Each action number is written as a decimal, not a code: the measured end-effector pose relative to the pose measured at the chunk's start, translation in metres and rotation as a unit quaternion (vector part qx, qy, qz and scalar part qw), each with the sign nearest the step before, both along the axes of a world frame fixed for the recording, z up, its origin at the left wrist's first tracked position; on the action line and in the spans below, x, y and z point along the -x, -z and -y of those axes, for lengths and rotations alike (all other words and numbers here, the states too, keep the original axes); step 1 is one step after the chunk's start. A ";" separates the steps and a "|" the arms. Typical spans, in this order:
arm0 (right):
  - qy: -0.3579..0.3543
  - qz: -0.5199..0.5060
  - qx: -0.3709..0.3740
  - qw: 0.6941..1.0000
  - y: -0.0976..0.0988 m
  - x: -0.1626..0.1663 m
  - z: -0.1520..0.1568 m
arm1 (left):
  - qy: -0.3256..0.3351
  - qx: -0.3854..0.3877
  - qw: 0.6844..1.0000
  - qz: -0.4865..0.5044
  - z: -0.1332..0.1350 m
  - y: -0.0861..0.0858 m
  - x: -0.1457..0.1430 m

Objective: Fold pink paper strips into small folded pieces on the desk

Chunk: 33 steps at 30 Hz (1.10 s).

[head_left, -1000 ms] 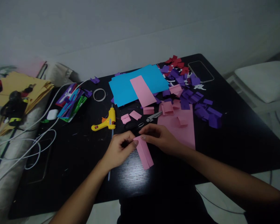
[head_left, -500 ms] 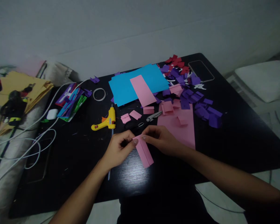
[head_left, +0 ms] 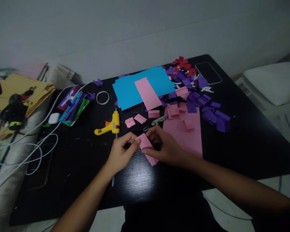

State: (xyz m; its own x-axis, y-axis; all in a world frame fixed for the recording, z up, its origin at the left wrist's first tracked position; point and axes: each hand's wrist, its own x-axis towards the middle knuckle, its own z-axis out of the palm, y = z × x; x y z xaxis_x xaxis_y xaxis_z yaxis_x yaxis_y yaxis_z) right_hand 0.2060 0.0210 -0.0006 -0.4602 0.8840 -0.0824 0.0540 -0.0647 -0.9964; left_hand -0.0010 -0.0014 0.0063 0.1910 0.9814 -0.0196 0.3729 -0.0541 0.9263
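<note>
A folded strip of pink paper (head_left: 145, 141) is held in both hands over the front middle of the black table. My left hand (head_left: 122, 150) pinches its upper left edge between thumb and fingers. My right hand (head_left: 166, 145) grips it from the right, the thumb lying across its face and the fingers curled behind. Just beyond the hands lie scissors (head_left: 159, 120) with grey blades, their dark handles partly hidden. Small folded pink paper pieces (head_left: 140, 119) are near them. A larger pink sheet (head_left: 192, 138) lies partly behind my right hand.
A yellow glue gun (head_left: 108, 125) with a clear glue stick lies left of centre. Blue sheets (head_left: 128, 93) carry a pink strip (head_left: 147, 93). Purple scraps (head_left: 209, 114), red scraps (head_left: 183, 64) and a phone (head_left: 208, 72) are at right. White cables (head_left: 41, 151) cross the left side.
My right hand has slid down the pink strip, its thumb now across the middle. The strip's lower end has risen a little, and my left hand keeps its pinch.
</note>
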 end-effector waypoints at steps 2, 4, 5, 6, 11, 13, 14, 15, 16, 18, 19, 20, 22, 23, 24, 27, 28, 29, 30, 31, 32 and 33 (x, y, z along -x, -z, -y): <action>0.001 0.005 -0.005 1.000 0.001 0.001 0.000 | -0.003 -0.010 1.000 -0.007 0.000 0.000 0.000; 0.009 0.006 -0.011 1.000 0.003 0.001 -0.001 | -0.004 -0.023 1.000 -0.016 0.000 0.000 0.000; 0.010 0.008 -0.014 1.000 0.004 0.001 -0.001 | -0.005 -0.030 0.999 -0.022 0.001 0.000 0.000; 0.010 0.011 -0.018 1.000 0.005 0.000 -0.001 | -0.008 -0.036 0.999 -0.027 0.001 0.000 0.000; -0.004 0.022 -0.036 0.999 0.005 -0.001 0.000 | -0.042 -0.034 0.998 -0.025 0.001 -0.002 -0.001; -0.016 0.020 -0.035 0.999 0.004 -0.001 0.001 | -0.068 -0.022 0.997 -0.006 0.000 -0.002 -0.002; -0.020 0.019 -0.035 0.999 0.003 -0.001 0.001 | -0.081 -0.016 0.997 0.006 0.000 -0.002 -0.002; -0.023 0.018 -0.035 0.999 0.003 -0.001 0.001 | -0.094 -0.010 0.995 0.018 -0.001 -0.003 -0.002; -0.025 0.017 -0.034 0.999 0.002 -0.002 0.001 | -0.106 -0.005 0.994 0.029 -0.002 -0.003 -0.002; -0.030 0.007 -0.028 0.999 0.002 -0.002 0.000 | -0.122 0.004 0.991 0.046 -0.004 -0.003 -0.002; -0.031 -0.001 -0.023 0.999 0.003 -0.003 -0.001 | -0.127 0.007 0.991 0.051 -0.004 -0.003 -0.002; -0.033 -0.010 -0.018 0.999 0.004 -0.003 -0.002 | -0.131 0.010 0.990 0.054 -0.005 -0.003 -0.002; -0.033 -0.030 -0.009 0.999 0.006 -0.003 -0.002 | -0.136 0.014 0.989 0.061 -0.006 -0.003 -0.002; -0.033 -0.037 -0.007 0.999 0.007 -0.004 -0.003 | -0.137 0.018 0.988 0.067 -0.006 -0.003 -0.002; -0.033 -0.042 -0.007 0.999 0.008 -0.004 -0.003 | -0.136 0.023 0.987 0.076 -0.006 -0.002 -0.002; -0.030 -0.033 -0.018 0.999 0.009 -0.005 -0.003 | -0.132 0.043 0.983 0.117 -0.007 0.000 -0.002; -0.025 -0.020 -0.026 0.999 0.008 -0.005 -0.003 | -0.132 0.048 0.982 0.128 -0.007 0.001 -0.002; -0.020 -0.005 -0.037 0.999 0.008 -0.005 -0.003 | -0.133 0.049 0.981 0.135 -0.007 0.002 -0.002; -0.013 0.011 -0.052 0.999 0.007 -0.006 -0.003 | -0.134 0.048 0.980 0.139 -0.007 0.002 -0.003; -0.006 0.029 -0.068 0.997 0.005 -0.007 -0.004 | -0.134 0.044 0.980 0.140 -0.007 0.003 -0.003; 0.003 0.048 -0.084 0.995 0.004 -0.007 -0.004 | -0.133 0.040 0.980 0.140 -0.007 0.004 -0.003; 0.011 0.067 -0.099 0.993 0.004 -0.007 -0.004 | -0.130 0.035 0.981 0.139 -0.007 0.004 -0.003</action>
State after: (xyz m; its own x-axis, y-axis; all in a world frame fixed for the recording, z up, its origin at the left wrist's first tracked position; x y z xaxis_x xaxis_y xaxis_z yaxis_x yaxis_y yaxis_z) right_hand 0.2133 0.0247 -0.0044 -0.4373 0.8986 0.0350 0.1882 0.1295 -0.9736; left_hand 0.0022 0.0057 0.0023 -0.0577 0.9958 -0.0711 0.0987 0.0766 0.9922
